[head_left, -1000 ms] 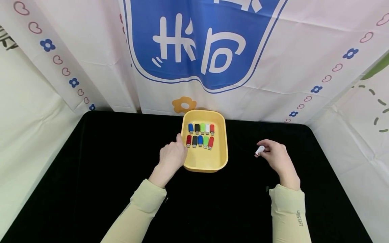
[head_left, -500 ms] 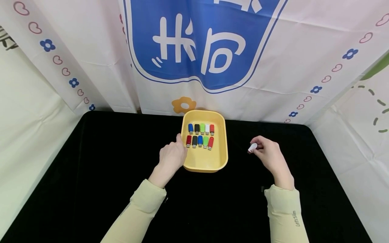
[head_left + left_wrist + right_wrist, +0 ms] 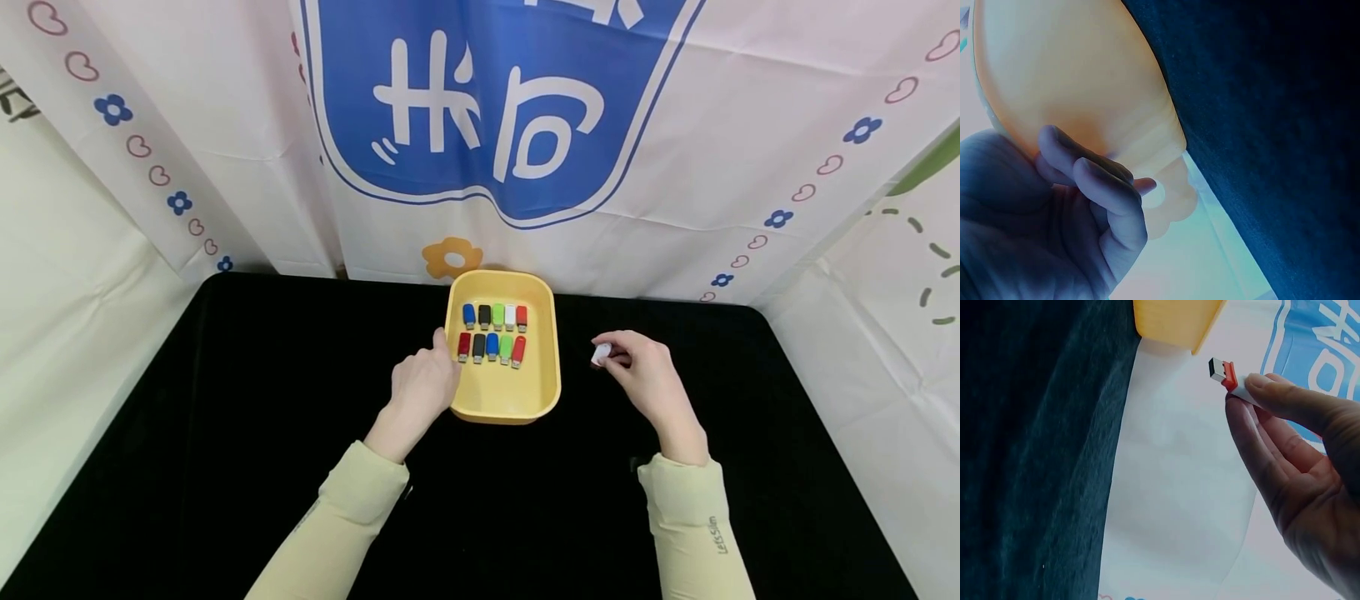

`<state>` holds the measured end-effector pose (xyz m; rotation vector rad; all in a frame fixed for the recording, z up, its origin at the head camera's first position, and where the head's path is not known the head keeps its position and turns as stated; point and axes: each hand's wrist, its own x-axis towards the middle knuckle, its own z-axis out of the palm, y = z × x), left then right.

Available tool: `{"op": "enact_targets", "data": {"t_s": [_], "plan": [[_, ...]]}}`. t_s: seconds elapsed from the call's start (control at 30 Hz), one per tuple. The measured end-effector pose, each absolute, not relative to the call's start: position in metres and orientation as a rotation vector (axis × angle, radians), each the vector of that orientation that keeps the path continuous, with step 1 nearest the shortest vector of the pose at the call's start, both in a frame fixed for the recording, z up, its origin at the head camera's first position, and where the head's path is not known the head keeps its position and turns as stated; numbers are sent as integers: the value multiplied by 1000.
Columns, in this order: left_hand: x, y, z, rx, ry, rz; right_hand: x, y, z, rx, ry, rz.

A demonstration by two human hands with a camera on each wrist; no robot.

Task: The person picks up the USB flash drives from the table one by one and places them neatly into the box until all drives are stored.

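Note:
In the head view a yellow tray [image 3: 505, 400] stands near the table's back edge. Two rows of USB flash drives lie in it, among them a blue one [image 3: 469, 315], a white one [image 3: 511, 317] and a red one [image 3: 519, 352]. My left hand [image 3: 422, 383] holds the tray's left rim; in the left wrist view its bent fingers [image 3: 1107, 187] lie against the outer wall, the thumb hidden. Right of the tray, my right hand [image 3: 643, 371] pinches a white USB flash drive [image 3: 601, 354] between thumb and fingers. Its red collar and metal plug [image 3: 1217, 370] point away from the hand.
A black cloth [image 3: 300, 358] covers the table. Behind the tray hangs a white curtain [image 3: 675, 167] with a blue emblem [image 3: 495, 108], close to the tray's back rim. More white cloth [image 3: 75, 333] closes off the left and right sides.
My right hand has moved left and slightly away from me with the white USB flash drive, nearer the tray. The left hand and the drives in the tray have stayed in place.

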<state>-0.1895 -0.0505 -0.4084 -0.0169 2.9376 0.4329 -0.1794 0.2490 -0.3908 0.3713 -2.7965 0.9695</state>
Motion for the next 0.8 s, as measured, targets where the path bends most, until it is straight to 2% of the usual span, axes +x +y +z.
{"op": "enact_targets", "data": {"t_s": [0.43, 0.8], "plan": [[-190, -50, -409, -20, 2936, 433, -179, 229, -390, 426, -2735, 983], [-190, -50, -408, -31, 2923, 418, -192, 213, -380, 501, -2798, 984]]}}
